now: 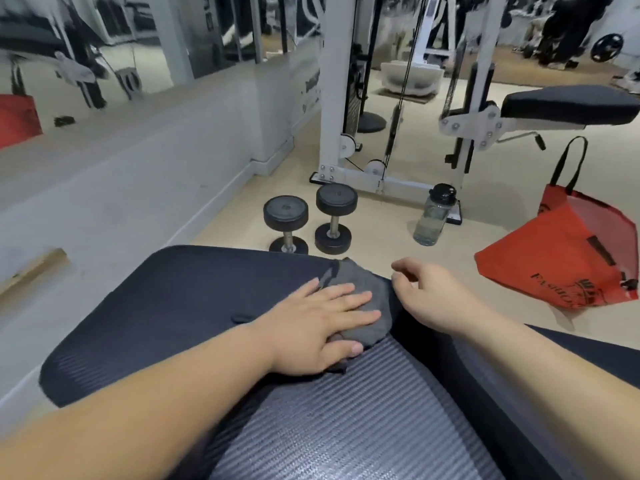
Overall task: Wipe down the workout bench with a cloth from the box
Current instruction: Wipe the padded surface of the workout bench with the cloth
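The workout bench has a dark, ribbed pad that fills the lower middle of the view. A grey cloth lies bunched near the pad's far right edge. My left hand presses flat on the cloth, fingers spread over it and thumb tucked against its near side. My right hand sits just right of the cloth at the pad's edge, fingers loosely curled and holding nothing. No box is visible.
Two black dumbbells stand on the floor beyond the bench. A clear water bottle and a red tote bag sit to the right. A white cable machine and a padded seat stand behind. A wall runs along the left.
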